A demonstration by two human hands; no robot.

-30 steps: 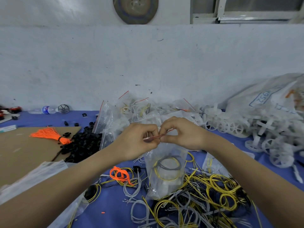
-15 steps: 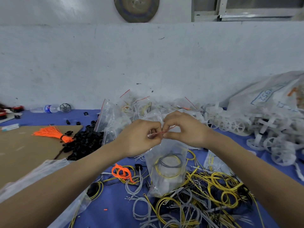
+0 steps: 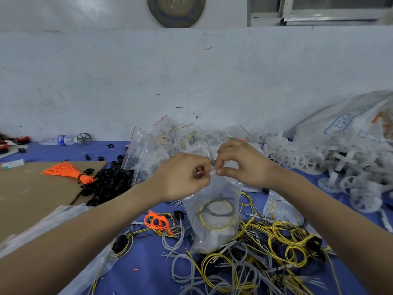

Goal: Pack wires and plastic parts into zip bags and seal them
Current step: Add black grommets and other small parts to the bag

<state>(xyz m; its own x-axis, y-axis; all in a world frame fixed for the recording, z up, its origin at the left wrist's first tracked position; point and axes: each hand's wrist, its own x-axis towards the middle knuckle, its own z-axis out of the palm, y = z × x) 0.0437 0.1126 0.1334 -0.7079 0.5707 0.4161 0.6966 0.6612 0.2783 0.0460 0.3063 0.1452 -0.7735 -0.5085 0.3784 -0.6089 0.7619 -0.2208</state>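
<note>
A clear zip bag (image 3: 214,211) hangs upright over the blue table, holding coiled yellow and grey wires and a white plastic part at its bottom. My left hand (image 3: 182,175) pinches the left end of its red zip strip. My right hand (image 3: 240,165) pinches the strip just to the right, thumb and forefinger pressed together. The two hands almost touch. Loose yellow, grey and black wires (image 3: 255,252) lie in a tangle under and around the bag.
Filled zip bags (image 3: 170,141) pile up behind the hands. White plastic wheels (image 3: 340,171) and a big sack (image 3: 348,122) lie at right. Black plastic parts (image 3: 106,184), an orange wire bundle (image 3: 66,172), cardboard (image 3: 32,192) and a water bottle (image 3: 61,139) sit at left.
The hands with the bag have risen slightly, and my right hand's pinch has shifted a little along the zip strip. The bag still hangs between both hands.
</note>
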